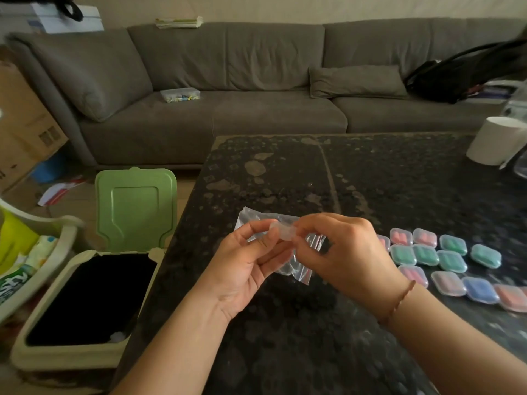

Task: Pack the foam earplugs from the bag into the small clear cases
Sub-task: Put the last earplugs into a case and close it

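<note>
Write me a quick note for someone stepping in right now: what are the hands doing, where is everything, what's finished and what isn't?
Left hand: pinches a small clear case from the left, held above the table.
Right hand: has its grip on the same case from the right; a crinkled clear plastic bag hangs under both hands.
I can't tell whether the held case is open or what is in it.
Done: filled cases with pink, green and blue earplugs lie closed in rows on the table to the right.
Left: finish this case and set it with the rest.
Beside the table, a bin stands with its green lid up.
</note>
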Demonstrator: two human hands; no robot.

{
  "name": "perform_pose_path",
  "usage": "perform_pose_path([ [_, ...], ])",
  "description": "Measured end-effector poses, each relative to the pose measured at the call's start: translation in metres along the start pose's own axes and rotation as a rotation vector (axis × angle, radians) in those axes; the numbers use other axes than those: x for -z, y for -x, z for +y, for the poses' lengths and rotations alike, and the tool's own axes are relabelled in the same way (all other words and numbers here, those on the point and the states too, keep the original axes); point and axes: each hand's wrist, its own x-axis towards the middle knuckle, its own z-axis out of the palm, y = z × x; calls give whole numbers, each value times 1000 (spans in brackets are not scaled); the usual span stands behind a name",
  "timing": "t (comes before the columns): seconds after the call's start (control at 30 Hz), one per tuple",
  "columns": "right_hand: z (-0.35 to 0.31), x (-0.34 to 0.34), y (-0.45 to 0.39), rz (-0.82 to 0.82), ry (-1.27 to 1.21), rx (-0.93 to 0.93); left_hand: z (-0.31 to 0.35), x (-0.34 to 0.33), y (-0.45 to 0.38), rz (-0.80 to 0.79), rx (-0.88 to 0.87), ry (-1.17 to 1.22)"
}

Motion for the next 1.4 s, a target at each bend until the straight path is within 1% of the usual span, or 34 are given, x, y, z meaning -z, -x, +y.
perform_pose_path([
  [0.27, -2, -4, 0, 72, -55, -92, -2, -1, -1, 15, -38, -33],
  [0.33, -3, -3, -1, 101, -63, -95, -1, 0, -1, -15, -32, -34],
  [0.4, -4, -1, -2, 114, -101, -110, 2, 1, 1, -87, -17, -68],
  [0.47, -6, 2, -3, 51, -121, -95, 5, 0, 4, -132, -10, -149],
  [0.53, -8, 3, -3, -59, -117, -35, 7, -1, 4, -96, -20, -193],
  [0.57, -7, 5, -4, -69, -110, -33, 9, 0, 4, -53, -29, -182],
  [0.6, -5, 8, -5, -38, -93, -82, 11, 2, 3, -7, -40, -161],
  [0.63, -2, 14, -8, 4, -69, -168, 14, 6, 1, 44, -57, -144],
  [0.67, 3, 19, -10, 7, -20, -271, 19, 10, 0, 94, -78, -139],
  [0.7, 8, 24, -11, -62, 50, -363, 25, 15, -1, 140, -102, -147],
  [0.73, 14, 26, -10, -181, 117, -423, 29, 21, -2, 184, -126, -173],
  [0.8, 20, 22, -5, -401, 202, -452, 34, 33, -6, 290, -172, -313],
  [0.83, 19, 17, -2, -458, 206, -451, 34, 38, -9, 369, -198, -443],
  [0.9, 19, 6, 1, -486, 199, -471, 30, 44, -13, 523, -244, -804],
  [0.93, 19, 1, 1, -476, 201, -482, 27, 44, -13, 553, -261, -973],
  [0.97, 19, -3, 0, -462, 202, -493, 24, 43, -12, 544, -265, -1094],
  [1.0, 18, -6, -1, -452, 202, -499, 21, 40, -12, 512, -251, -1162],
  [1.07, 13, -11, -1, -446, 223, -475, 14, 36, -13, 455, -206, -1228],
  [1.13, 9, -16, 0, -442, 314, -407, 12, 32, -15, 441, -174, -1297],
  [1.2, 5, -18, -2, -460, 397, -340, 13, 31, -16, 426, -163, -1315],
  [1.4, 7, -32, -4, -542, 382, -282, 14, 37, -14, 349, -179, -1323],
])
